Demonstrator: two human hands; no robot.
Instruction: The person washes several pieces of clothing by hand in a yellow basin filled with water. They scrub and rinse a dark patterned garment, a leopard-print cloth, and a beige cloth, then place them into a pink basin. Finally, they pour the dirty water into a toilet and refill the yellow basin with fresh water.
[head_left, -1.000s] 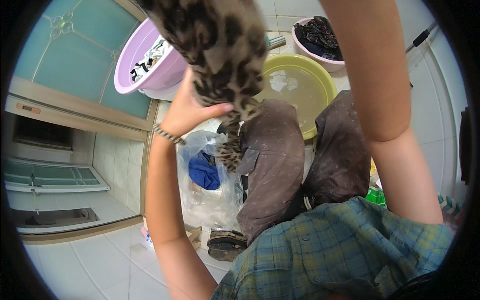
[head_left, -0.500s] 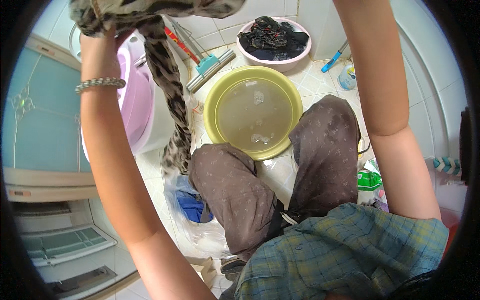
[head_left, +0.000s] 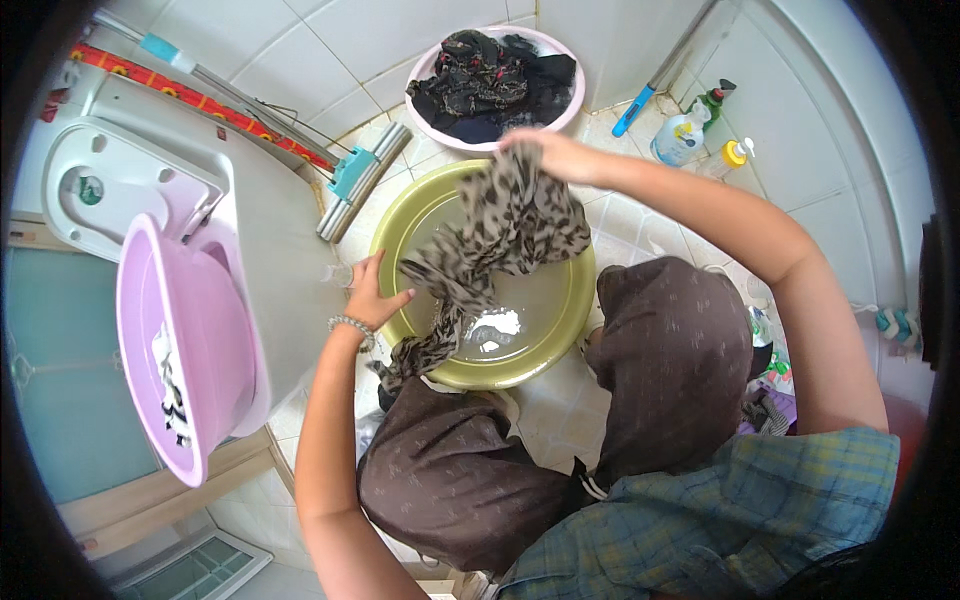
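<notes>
And down it comes: the leopard-print cloth, up high at my left half a second ago, is now over the yellow-green basin, its bulk across the cloudy water! My right hand has swung in and grips the cloth's far end by the far rim. My left hand has let go; it's at the left rim, fingers spread, holding nothing. So the cloth is mostly inside the basin, though how much is submerged I can't tell. One end trails over the near-left rim, right by my left trouser leg.
</notes>
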